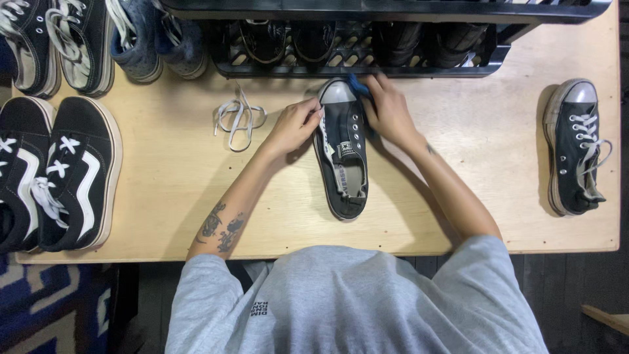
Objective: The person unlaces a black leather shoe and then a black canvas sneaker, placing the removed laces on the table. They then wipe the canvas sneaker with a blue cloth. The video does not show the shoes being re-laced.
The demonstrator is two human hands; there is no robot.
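1. We see an unlaced black sneaker (343,154) lying mid-table, its toe toward the black shoe rack (354,56).
2. The left hand (296,124) grips the sneaker's left edge, fingers closed on it.
3. The right hand (388,111) presses a blue cloth (358,85) against the toe cap.
4. A loose white lace (237,118) lies just left; a laced matching sneaker (576,147) sits well apart, right.

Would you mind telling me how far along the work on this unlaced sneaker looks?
Done: lace lies loose on the table. In hand: left hand steadies the unlaced sneaker; right hand presses a blue cloth at its toe. Left: its laced mate sits untouched.
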